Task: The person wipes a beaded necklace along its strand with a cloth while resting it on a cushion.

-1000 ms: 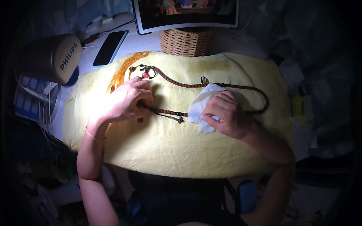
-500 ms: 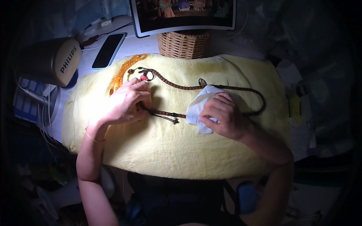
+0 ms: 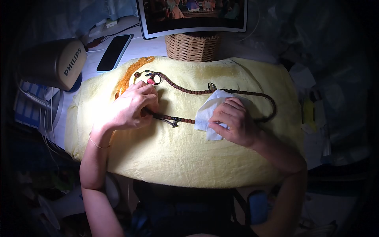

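Note:
A long string of dark brown beads (image 3: 182,87) loops across a yellow cloth (image 3: 189,162). My left hand (image 3: 136,104) is closed on the string's left end, its fingertips partly hidden. Just beyond those fingers are a pink-red bead (image 3: 150,81) and a dark ring. A small tassel of dark metal beads (image 3: 169,122) hangs beside the lower strand. My right hand (image 3: 233,120) pinches a white wiping cloth (image 3: 207,114) that is folded over the lower strand and hides part of it. An orange bead string (image 3: 134,70) lies behind my left hand.
A Philips lamp head (image 3: 67,65) stands at the left, near a phone (image 3: 114,53) lying on the table. Behind the yellow cloth, a wicker basket (image 3: 192,48) sits below a tablet screen (image 3: 193,15). White cables (image 3: 50,114) hang at the left edge.
The lower strand and its small metal tassel have shifted left, toward my left hand. My right hand and the white cloth stay in nearly the same place.

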Action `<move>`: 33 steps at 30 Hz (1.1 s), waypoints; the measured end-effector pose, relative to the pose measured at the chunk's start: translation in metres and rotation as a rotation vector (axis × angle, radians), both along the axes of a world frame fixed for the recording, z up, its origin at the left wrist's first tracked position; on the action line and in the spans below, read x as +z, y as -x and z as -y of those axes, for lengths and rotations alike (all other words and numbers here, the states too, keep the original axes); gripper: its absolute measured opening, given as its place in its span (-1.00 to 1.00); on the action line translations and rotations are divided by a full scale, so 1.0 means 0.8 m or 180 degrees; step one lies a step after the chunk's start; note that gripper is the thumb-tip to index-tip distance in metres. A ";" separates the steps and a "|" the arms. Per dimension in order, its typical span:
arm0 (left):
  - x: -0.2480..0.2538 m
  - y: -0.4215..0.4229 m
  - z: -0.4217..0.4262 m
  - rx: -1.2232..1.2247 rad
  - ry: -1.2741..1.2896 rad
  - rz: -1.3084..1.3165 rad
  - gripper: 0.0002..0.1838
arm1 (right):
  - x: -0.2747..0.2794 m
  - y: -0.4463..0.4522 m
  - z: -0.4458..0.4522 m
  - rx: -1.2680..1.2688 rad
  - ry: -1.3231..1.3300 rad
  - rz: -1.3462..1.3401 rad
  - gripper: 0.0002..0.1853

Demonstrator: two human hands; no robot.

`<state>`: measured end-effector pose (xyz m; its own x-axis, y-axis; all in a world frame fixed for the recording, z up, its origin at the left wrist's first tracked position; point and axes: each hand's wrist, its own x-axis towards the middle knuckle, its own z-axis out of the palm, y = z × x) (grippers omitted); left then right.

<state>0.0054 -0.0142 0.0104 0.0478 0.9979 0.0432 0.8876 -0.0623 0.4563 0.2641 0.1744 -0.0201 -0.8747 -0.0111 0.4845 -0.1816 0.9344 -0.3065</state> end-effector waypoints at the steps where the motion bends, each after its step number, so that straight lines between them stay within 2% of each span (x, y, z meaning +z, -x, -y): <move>1: -0.001 0.001 0.000 -0.0003 -0.0006 -0.0005 -0.78 | 0.000 0.000 0.000 0.0001 0.0001 0.0002 -0.84; 8: -0.007 -0.003 -0.002 -0.0209 -0.0318 0.0099 -0.82 | 0.000 0.000 0.000 -0.0010 0.0005 0.0009 -0.83; 14: 0.003 -0.002 0.001 0.0033 0.0053 -0.0106 -0.82 | -0.001 0.000 0.000 0.0003 0.0022 0.0001 -0.84; 33: 0.000 0.001 0.001 -0.0137 -0.0025 -0.0001 -0.76 | -0.002 0.000 0.000 -0.0011 -0.0002 0.0009 -0.84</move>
